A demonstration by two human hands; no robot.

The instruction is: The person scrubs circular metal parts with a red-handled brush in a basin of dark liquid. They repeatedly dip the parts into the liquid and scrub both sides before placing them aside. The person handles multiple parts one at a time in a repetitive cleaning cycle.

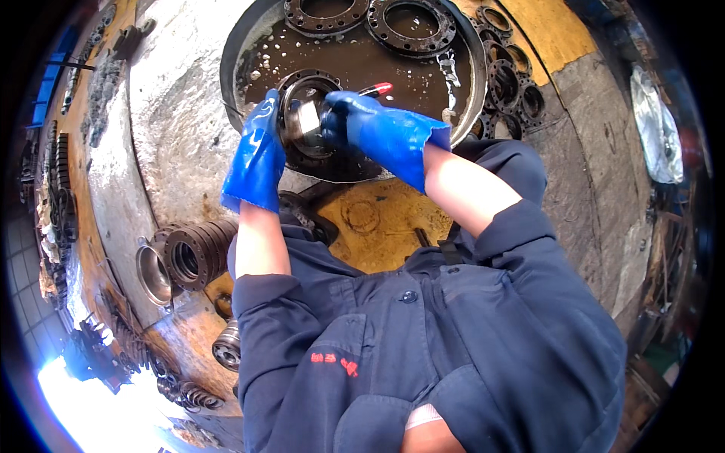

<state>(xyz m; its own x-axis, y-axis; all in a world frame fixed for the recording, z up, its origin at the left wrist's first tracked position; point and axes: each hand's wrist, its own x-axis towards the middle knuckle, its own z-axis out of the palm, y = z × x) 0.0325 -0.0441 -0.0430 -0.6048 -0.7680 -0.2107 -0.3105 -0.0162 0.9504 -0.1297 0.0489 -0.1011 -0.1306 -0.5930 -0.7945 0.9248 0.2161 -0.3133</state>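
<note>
A dark, wet metal flange ring [311,77] with bolt holes round its rim is tilted up at the near side of a round basin [474,90] of brown liquid. My left hand [260,147], in a long blue rubber glove, grips the ring's left edge. In a matching glove, my right hand [366,121] is closed at the ring's right side. Past its fingers sticks the red-and-black handle [377,89] of a tool whose working end is hidden. A bright white patch shows inside the ring; I cannot tell what it is.
Two more flange rings [411,26] lie at the basin's far side. Several dark rings [504,83] are heaped right of it. A row of rings [189,257] stands at the near left, by a short metal cylinder [226,346]. A clear plastic bag [655,124] lies far right.
</note>
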